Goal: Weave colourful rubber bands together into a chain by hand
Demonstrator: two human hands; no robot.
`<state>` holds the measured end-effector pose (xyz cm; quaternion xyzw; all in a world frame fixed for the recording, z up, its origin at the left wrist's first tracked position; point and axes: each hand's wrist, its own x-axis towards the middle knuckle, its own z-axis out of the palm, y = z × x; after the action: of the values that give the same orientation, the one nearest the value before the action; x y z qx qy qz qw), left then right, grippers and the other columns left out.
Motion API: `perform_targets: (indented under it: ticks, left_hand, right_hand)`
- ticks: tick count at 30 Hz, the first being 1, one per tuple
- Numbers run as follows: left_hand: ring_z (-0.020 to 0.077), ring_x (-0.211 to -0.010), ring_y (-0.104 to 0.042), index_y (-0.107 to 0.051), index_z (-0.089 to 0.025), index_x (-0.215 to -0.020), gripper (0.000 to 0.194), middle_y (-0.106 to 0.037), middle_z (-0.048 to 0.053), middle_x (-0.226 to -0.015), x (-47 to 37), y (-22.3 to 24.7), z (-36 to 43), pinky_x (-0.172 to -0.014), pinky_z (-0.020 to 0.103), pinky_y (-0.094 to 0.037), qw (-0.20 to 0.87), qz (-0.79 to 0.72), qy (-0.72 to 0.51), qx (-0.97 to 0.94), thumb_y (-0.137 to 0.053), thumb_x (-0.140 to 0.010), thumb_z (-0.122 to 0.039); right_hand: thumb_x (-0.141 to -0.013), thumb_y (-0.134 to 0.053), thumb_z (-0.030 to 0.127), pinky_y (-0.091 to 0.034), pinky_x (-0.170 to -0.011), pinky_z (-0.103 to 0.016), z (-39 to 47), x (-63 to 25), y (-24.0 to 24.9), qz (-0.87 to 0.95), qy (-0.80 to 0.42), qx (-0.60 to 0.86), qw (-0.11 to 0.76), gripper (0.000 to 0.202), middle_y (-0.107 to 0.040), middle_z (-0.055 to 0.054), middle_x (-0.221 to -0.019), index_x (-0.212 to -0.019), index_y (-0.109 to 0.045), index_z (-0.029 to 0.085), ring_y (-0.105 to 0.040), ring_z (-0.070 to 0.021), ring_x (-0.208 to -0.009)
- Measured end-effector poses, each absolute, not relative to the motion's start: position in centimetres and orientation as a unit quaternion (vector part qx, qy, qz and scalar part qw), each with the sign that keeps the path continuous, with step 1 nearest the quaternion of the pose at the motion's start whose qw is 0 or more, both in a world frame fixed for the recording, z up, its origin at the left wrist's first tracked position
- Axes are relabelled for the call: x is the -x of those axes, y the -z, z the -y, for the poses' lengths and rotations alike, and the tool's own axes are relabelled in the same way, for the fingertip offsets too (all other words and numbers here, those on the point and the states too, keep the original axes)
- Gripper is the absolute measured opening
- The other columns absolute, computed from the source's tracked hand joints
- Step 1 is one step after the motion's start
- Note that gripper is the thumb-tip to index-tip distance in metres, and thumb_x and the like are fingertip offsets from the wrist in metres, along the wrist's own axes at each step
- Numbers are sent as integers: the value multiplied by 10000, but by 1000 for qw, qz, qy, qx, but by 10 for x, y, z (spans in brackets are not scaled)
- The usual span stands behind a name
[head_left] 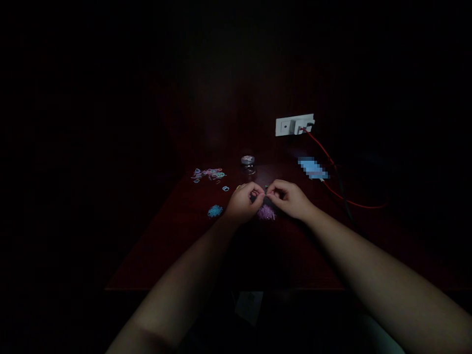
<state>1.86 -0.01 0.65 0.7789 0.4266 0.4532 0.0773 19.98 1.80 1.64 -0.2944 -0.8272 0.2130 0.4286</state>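
Just beyond a pile of small purple bands (266,212), my left hand (244,202) and my right hand (289,197) meet fingertip to fingertip. Both are pinched closed, and whatever lies between the fingertips is too small to make out. To the left of my left hand is a heap of blue bands (215,211). Farther back on the table sits a loose mixed pile of coloured bands (208,174), with a couple of pale bands (225,189) lying apart from it. A bit of yellow and a bit of green show behind my hands, partly hidden.
A clear round jar (248,165) stands behind my hands on the dark red table (177,246). At the back right, a wall socket (295,125) holds a white plug with a red cable (359,205), which runs to a blurred bright phone-like object (312,167). The surroundings are very dark.
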Motion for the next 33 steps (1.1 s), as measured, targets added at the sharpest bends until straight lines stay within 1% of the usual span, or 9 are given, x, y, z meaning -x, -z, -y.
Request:
perform_targets:
  ticks: [7,13,20,24,33]
  left_hand:
    - [147,-746,-587,-600,-187,-820,21,-651,17,-796,-19,-7,2,-678,270,-474,74,-432,-454,-776,-582,-809,-191]
    - [145,-744,-584,-595,-189,-812,24,-645,15,-790,-18,-9,2,-675,266,-463,77,-434,-456,-773,-575,-807,-202]
    - [142,-740,-580,-587,-186,-796,14,-638,16,-783,-18,-9,3,-667,257,-456,83,-434,-464,-768,-580,-795,-199]
    - [139,-738,-576,-586,-182,-796,13,-635,14,-779,-18,-9,2,-665,252,-452,86,-432,-463,-769,-576,-797,-190]
    - [142,-737,-567,-585,-188,-792,23,-628,12,-769,-17,-9,2,-669,255,-446,86,-440,-451,-772,-571,-805,-200]
  right_hand:
    - [-796,-571,213,-361,-487,-216,-14,-197,-17,823,-225,306,422,44,-525,13,-618,-785,-578,171,-464,-98,-517]
    - [-782,-592,203,-366,-498,-218,-14,-198,-17,828,-219,304,417,38,-547,11,-641,-796,-581,170,-468,-94,-513]
    - [-820,-591,271,-377,-526,-224,-13,-198,-16,835,-239,292,400,107,-544,3,-669,-811,-584,164,-480,-106,-563]
    - [-844,-559,269,-371,-527,-223,-12,-198,-18,835,-235,297,400,124,-531,5,-647,-792,-589,160,-469,-105,-557]
    - [-835,-547,232,-372,-540,-225,-12,-199,-21,840,-203,310,397,109,-547,5,-633,-782,-600,154,-482,-104,-554]
